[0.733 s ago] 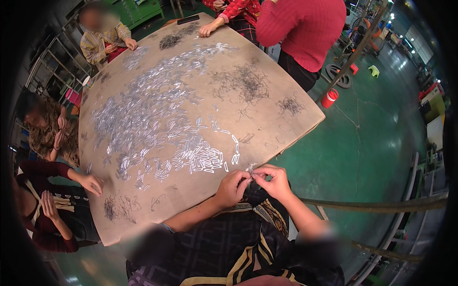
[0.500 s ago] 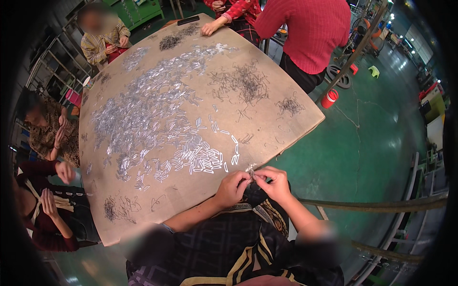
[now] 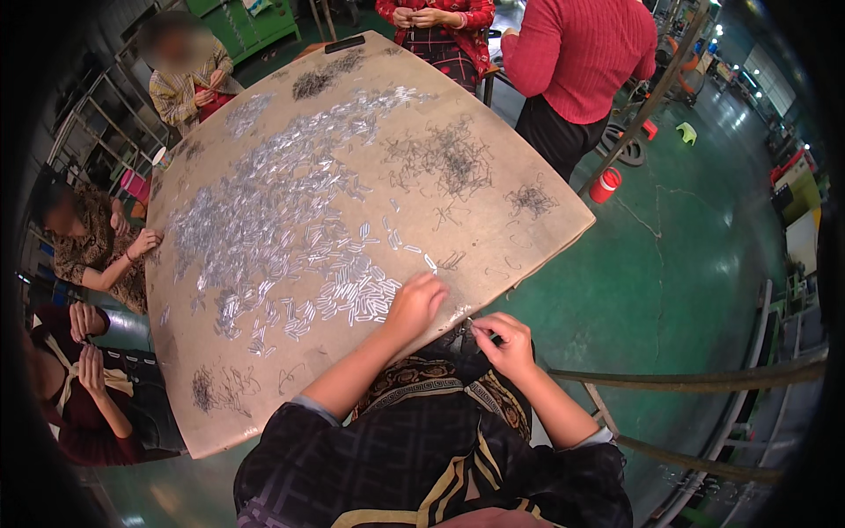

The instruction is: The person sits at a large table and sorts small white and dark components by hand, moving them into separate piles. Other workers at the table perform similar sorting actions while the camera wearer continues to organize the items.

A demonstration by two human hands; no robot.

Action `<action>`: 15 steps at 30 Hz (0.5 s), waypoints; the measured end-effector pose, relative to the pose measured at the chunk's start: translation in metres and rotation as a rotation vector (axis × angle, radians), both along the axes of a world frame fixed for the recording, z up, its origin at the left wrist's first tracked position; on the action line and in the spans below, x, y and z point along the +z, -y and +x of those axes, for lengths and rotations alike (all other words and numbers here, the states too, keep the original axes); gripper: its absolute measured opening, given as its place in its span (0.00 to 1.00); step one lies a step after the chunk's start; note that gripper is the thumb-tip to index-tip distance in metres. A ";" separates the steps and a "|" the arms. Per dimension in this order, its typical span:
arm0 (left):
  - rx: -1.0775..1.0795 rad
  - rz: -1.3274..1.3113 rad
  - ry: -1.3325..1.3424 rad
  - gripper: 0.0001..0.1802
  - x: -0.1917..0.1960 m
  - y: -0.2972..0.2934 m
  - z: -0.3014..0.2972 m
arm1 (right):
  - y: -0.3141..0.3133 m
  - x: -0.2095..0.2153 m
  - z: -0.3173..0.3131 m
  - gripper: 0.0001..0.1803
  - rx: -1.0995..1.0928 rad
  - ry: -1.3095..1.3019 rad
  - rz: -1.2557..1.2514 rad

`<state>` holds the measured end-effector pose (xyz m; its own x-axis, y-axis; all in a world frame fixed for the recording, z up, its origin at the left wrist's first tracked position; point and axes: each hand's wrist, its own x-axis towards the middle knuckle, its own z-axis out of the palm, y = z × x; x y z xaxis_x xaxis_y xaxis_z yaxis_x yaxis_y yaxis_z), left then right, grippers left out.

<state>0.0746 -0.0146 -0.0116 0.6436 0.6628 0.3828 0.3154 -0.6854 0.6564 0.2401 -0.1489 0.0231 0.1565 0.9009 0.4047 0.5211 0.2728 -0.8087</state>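
Loops (image 3: 359, 293) lie spread across the table (image 3: 541, 231). Left hand (image 3: 418, 305), fingers curled, is over its near edge; cannot tell whether it holds anything. Right hand (image 3: 509, 341), pinched narrow, is just off that edge; anything held too small to tell. Wires (image 3: 457, 164) lie at the table's right.

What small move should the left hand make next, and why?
Probably pinch one of the metal loops: the left hand is over the table right beside them, and the right hand is apart from it, by the table's edge. The left fingertips are hidden, though, so it may hold one now.
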 end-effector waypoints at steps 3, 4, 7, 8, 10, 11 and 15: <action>0.129 0.193 -0.121 0.09 -0.014 -0.025 0.022 | -0.001 -0.004 0.001 0.06 0.008 0.032 0.029; 0.166 0.236 -0.151 0.10 -0.018 -0.029 0.030 | -0.001 -0.006 0.001 0.06 0.012 0.042 0.032; 0.161 0.273 -0.297 0.08 -0.027 -0.035 0.045 | 0.000 -0.006 0.000 0.06 0.021 0.029 0.035; 0.128 0.296 -0.317 0.07 -0.029 -0.036 0.047 | 0.001 -0.007 0.000 0.06 0.014 0.032 0.034; 0.067 0.343 -0.359 0.06 -0.030 -0.038 0.049 | 0.002 -0.008 0.001 0.06 0.003 0.037 0.031; 0.048 0.358 -0.343 0.06 -0.029 -0.039 0.050 | 0.003 -0.009 0.002 0.05 0.001 0.040 0.035; -0.042 0.350 -0.288 0.05 -0.018 -0.039 0.042 | 0.003 -0.010 0.002 0.05 -0.003 0.042 0.036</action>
<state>0.1165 0.0242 -0.0300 0.7799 0.4969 0.3805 0.4188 -0.8661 0.2728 0.2424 -0.1522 0.0127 0.1412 0.8852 0.4432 0.5554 0.2997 -0.7757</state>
